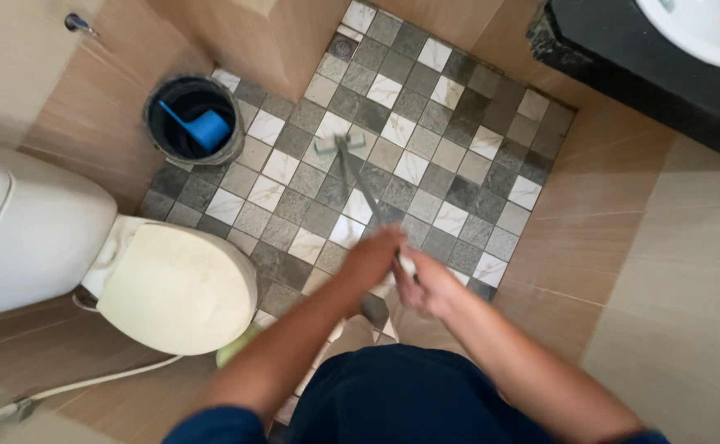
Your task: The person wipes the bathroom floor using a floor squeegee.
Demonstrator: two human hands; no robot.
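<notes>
left hand [372, 256]: fingers wrapped shut on brush handle [365, 191]
right hand [425, 284]: curled tight round same handle, lower end
brush head [339, 143]: on tiled floor [458, 164], 12 o'clock from hands
toilet [175, 288]: 9 o'clock
bucket [193, 121]: 11 o'clock, blue scoop [205, 128] inside

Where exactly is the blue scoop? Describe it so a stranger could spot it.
Start at the toilet; just beyond its lid a round dark bucket stands on the checkered floor. The scoop lies inside it, the only bright blue thing there.
</notes>
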